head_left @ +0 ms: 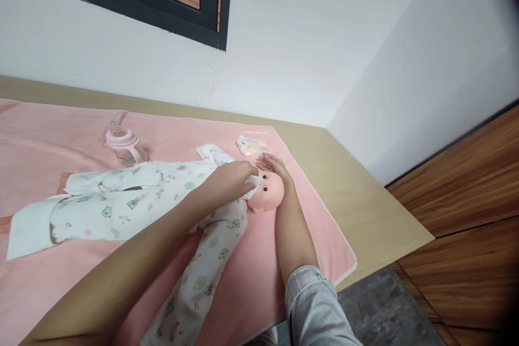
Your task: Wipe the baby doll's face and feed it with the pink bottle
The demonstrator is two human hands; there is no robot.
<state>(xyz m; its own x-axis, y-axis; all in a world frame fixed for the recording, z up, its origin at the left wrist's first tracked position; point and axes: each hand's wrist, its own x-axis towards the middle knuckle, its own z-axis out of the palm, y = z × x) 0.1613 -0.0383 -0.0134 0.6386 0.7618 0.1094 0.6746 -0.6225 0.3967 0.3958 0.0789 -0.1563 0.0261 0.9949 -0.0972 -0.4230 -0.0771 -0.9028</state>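
A baby doll in white patterned pajamas [162, 186] lies on its back, its bald head [274, 190] toward the right. My left hand [233, 181] reaches across the doll's chest, fingers pinched on a white tissue [253, 179] that touches the lower face near the mouth. The doll's mouth is hidden behind the tissue and fingers. Against the far side of the head rests my right hand [275, 166], its fingers stretched out and holding nothing, with the forearm curving round the crown. Just beyond those fingers is a small plastic packet [250, 145].
Under the doll spreads a pink blanket [259, 259] on a light wooden table [340, 189]. A pink-topped baby bottle [126, 146] stands tilted beyond the doll's legs. The white wall [275, 54] with a dark-framed window borders the far side; wooden panels [458, 194] stand at right.
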